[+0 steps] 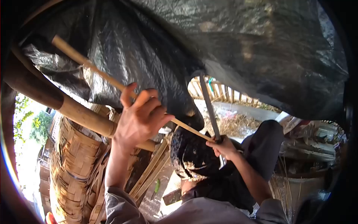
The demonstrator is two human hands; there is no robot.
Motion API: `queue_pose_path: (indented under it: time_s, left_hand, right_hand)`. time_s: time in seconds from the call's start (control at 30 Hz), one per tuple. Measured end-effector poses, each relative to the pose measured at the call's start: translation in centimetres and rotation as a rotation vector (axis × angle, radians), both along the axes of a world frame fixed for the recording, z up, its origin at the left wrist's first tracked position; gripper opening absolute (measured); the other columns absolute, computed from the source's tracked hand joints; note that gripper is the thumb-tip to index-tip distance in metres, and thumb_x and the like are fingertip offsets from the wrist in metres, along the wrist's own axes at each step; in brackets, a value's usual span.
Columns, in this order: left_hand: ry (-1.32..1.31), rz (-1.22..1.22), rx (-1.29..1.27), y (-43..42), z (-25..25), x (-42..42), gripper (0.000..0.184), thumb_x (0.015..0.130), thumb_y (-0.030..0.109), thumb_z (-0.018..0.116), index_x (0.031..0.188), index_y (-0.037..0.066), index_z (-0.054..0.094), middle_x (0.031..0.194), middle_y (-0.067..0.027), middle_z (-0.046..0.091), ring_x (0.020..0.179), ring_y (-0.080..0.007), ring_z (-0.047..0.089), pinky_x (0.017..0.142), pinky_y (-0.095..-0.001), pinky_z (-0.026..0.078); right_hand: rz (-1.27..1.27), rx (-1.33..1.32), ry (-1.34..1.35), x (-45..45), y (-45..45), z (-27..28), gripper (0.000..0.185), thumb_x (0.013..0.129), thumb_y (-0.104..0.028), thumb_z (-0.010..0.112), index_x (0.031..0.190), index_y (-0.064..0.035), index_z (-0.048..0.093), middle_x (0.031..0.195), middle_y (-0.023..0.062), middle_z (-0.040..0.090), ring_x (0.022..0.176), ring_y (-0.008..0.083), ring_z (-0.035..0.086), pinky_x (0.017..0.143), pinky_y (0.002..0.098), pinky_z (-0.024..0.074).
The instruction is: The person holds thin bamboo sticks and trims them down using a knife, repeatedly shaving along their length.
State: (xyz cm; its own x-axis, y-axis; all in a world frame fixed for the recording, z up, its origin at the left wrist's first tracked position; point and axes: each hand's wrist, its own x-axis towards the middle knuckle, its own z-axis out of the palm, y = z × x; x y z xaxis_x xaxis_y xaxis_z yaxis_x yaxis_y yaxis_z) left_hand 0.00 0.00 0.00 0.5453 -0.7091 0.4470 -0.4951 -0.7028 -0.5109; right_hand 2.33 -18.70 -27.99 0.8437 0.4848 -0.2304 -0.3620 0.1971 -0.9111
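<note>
A long, thin bamboo stick (72,50) slants across the view from upper left down to the right. My left hand (140,115) is raised near the middle, its fingers closed around the stick. Lower on the right, my right hand (223,146) grips a long-bladed knife (209,104) whose narrow dark blade points upward. The stick's lower end meets the knife's base at my right fingers; whether the edge bites into it, I cannot tell. Most of the knife's handle is hidden by that hand. Below the stick are my dark-clothed legs (261,145).
Black plastic sheeting (126,56) hangs low overhead and in front. A thick bamboo pole (82,115) crosses at left above tall woven bamboo baskets (74,168). Bamboo strips (151,171) lean near my left arm. Straw (238,128) and a slatted fence (227,91) lie beyond.
</note>
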Motion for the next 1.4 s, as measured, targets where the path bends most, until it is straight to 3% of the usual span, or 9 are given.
queue_pose_path:
  time_s: [0.3, 0.43, 0.63, 0.77, 1.03, 1.13, 1.3, 1.33, 1.4]
  left_hand:
    - [-0.272, -0.137, -0.653, -5.1, -3.6, 6.7, 0.040, 0.067, 0.009, 0.072, 0.102, 0.002, 0.054, 0.111, -0.0173, 0.050, 0.111, -0.0370, 0.044, 0.097, -0.0465, 0.036]
    - [0.464, -0.203, -1.588, -6.2, -14.1, 7.7, 0.036, 0.078, 0.009, 0.067, 0.105, -0.005, 0.049, 0.103, -0.0170, 0.055, 0.094, -0.0254, 0.057, 0.081, -0.0355, 0.046]
    - [0.922, 0.220, -1.611, -8.0, -31.2, 4.6, 0.024, 0.089, 0.020, 0.056, 0.084, -0.002, 0.062, 0.078, -0.0050, 0.062, 0.080, -0.0096, 0.059, 0.069, -0.0236, 0.047]
    - [1.426, 0.193, -1.839, -9.0, -42.1, 1.9, 0.030, 0.090, 0.024, 0.054, 0.105, -0.001, 0.059, 0.090, -0.0082, 0.064, 0.081, -0.0125, 0.059, 0.071, -0.0263, 0.046]
    - [1.203, -0.120, -1.789, -12.0, -57.2, -1.2, 0.039, 0.075, 0.008, 0.069, 0.110, -0.004, 0.056, 0.093, -0.0111, 0.065, 0.086, -0.0151, 0.062, 0.076, -0.0269, 0.050]
    - [0.953, 0.241, -1.595, -11.6, -61.4, -2.0, 0.036, 0.082, 0.020, 0.062, 0.110, 0.000, 0.054, 0.093, -0.0163, 0.063, 0.086, -0.0261, 0.062, 0.074, -0.0341, 0.049]
    - [1.120, 0.001, -1.679, -13.0, -61.6, -1.4, 0.030, 0.089, 0.028, 0.055, 0.104, 0.002, 0.058, 0.085, -0.0073, 0.062, 0.077, -0.0191, 0.056, 0.068, -0.0334, 0.048]
    - [1.567, 0.231, -2.071, -13.1, -59.1, -2.0, 0.025, 0.091, 0.025, 0.052, 0.091, 0.001, 0.059, 0.075, -0.0036, 0.058, 0.069, -0.0166, 0.053, 0.059, -0.0328, 0.044]
    - [1.262, 0.084, -1.869, -13.3, -52.8, -2.5, 0.025, 0.091, 0.024, 0.050, 0.087, 0.001, 0.058, 0.072, -0.0015, 0.056, 0.066, -0.0160, 0.051, 0.055, -0.0330, 0.042]
  right_hand:
    - [-0.242, 0.150, 0.128, 1.0, -1.3, 1.4, 0.030, 0.083, -0.022, 0.065, 0.067, -0.0025, 0.050, 0.048, 0.0032, 0.046, 0.034, 0.0130, 0.044, 0.033, 0.0286, 0.0360]
    - [-0.349, 0.186, 0.129, 1.8, -2.0, 1.6, 0.032, 0.082, -0.025, 0.067, 0.065, -0.0047, 0.050, 0.049, 0.0021, 0.046, 0.036, 0.0120, 0.045, 0.035, 0.0280, 0.0376]
    - [-0.398, 0.265, 0.207, 2.1, -3.4, 2.8, 0.029, 0.084, -0.026, 0.064, 0.071, -0.0052, 0.050, 0.050, -0.0002, 0.042, 0.037, 0.0113, 0.041, 0.038, 0.0291, 0.0374]
    - [-0.406, 0.252, 0.214, 2.7, -3.7, 2.3, 0.028, 0.085, -0.026, 0.063, 0.074, -0.0033, 0.050, 0.050, 0.0005, 0.042, 0.039, 0.0117, 0.041, 0.040, 0.0298, 0.0377]
    - [-0.258, 0.309, 0.257, 2.3, -5.3, 3.9, 0.027, 0.088, -0.029, 0.057, 0.080, -0.0049, 0.050, 0.050, -0.0016, 0.038, 0.039, 0.0093, 0.038, 0.043, 0.0279, 0.0359]
    - [-0.177, 0.353, 0.246, 2.3, -5.9, 4.5, 0.026, 0.092, -0.031, 0.050, 0.084, -0.0060, 0.050, 0.051, -0.0038, 0.036, 0.039, 0.0078, 0.036, 0.045, 0.0271, 0.0355]
    - [-0.018, 0.451, 0.177, 2.2, -7.3, 5.6, 0.031, 0.096, -0.032, 0.040, 0.091, -0.0024, 0.048, 0.054, -0.0054, 0.036, 0.040, 0.0059, 0.034, 0.048, 0.0243, 0.0345]
    - [0.018, 0.470, 0.184, 2.3, -7.6, 5.8, 0.031, 0.096, -0.030, 0.039, 0.096, -0.0003, 0.048, 0.054, -0.0046, 0.036, 0.040, 0.0057, 0.033, 0.048, 0.0242, 0.0340]
    - [-0.025, 0.299, 0.108, 3.0, -8.4, 6.9, 0.030, 0.095, -0.025, 0.043, 0.101, 0.0032, 0.051, 0.053, -0.0026, 0.037, 0.040, 0.0075, 0.034, 0.045, 0.0258, 0.0340]
